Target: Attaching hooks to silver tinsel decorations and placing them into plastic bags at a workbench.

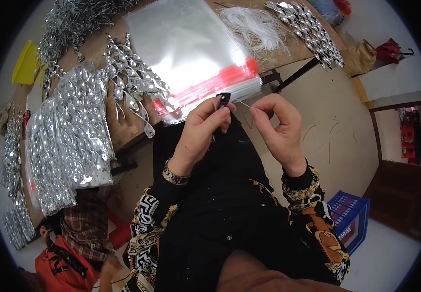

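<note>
In front of my body, my left hand (pixel 201 131) is closed on a small dark glossy piece (pixel 224 99) that sticks up past the thumb and fingertips. Its exact kind cannot be made out. My right hand (pixel 281 129) pinches a thin white thread (pixel 242 103), which runs across to the left fingertips. Just beyond my hands lies a stack of clear plastic bags (pixel 191 46) with red edges. To its left, loose silver twisted ornaments (pixel 135 73) lie partly over the stack's edge.
Bagged silver ornaments (pixel 74 131) line the table's left side. White threads (pixel 254 27) and more silver ornaments (pixel 312 34) lie at the back right. A yellow basin (pixel 24 63) stands far left. On the floor at right is a blue crate (pixel 349 214). Another person (pixel 69 253) is at lower left.
</note>
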Available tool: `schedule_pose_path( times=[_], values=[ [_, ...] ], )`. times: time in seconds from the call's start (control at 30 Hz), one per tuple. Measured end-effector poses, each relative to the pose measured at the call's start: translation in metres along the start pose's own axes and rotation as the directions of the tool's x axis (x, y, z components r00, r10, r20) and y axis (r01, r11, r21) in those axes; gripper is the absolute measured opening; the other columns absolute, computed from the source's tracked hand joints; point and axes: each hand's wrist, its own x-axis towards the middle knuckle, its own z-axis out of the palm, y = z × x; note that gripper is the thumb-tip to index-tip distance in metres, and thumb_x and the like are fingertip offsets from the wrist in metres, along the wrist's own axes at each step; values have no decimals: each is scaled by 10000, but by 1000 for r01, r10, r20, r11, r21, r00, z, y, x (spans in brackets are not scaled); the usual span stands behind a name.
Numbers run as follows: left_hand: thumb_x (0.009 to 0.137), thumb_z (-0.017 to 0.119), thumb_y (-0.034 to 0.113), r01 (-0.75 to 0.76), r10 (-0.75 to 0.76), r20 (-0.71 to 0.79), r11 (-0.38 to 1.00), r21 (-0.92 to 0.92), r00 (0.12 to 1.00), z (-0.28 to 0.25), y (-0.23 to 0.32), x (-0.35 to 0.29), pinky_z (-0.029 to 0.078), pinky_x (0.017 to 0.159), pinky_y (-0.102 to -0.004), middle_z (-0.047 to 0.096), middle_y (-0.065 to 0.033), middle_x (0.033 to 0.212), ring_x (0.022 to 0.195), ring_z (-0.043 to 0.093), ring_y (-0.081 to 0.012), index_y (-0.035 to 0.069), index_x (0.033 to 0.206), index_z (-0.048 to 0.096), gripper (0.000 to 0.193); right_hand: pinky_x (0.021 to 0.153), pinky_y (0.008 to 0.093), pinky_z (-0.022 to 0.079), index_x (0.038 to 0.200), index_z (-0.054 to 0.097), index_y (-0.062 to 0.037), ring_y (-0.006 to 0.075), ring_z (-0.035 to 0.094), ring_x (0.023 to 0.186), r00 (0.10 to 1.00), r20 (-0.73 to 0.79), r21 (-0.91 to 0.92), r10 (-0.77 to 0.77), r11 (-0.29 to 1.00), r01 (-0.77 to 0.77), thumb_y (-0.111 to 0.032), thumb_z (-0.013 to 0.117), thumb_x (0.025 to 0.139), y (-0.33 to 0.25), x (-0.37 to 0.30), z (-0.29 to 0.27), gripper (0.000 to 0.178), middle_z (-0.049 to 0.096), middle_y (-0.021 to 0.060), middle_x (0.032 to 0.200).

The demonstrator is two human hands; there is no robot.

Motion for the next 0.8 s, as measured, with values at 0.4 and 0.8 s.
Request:
schedule_pose_path(
  times=[0.4, 0.8],
  values=[
    [965, 508, 209, -10, 9, -16, 993, -114, 1000, -3, -4, -3, 445, 745, -253, 584, -26, 903, 802, 537, -97, -27, 1173, 564, 320, 601, 219, 402, 807, 588, 3, 76, 513, 641, 1000, 4, 13, -18, 1000, 18, 27, 606, 833, -1, -3, 13, 40, 570, 19, 717],
    [957, 531, 175, -27, 22, -42, 992, -125, 999, 1, -8, -2, 438, 719, -239, 602, -13, 862, 779, 528, -78, -19, 1129, 607, 270, 614, 225, 405, 815, 589, 2, 83, 515, 655, 999, -9, 11, -35, 999, 35, 33, 605, 831, 0, -4, 12, 38, 573, 23, 731]
  ],
)
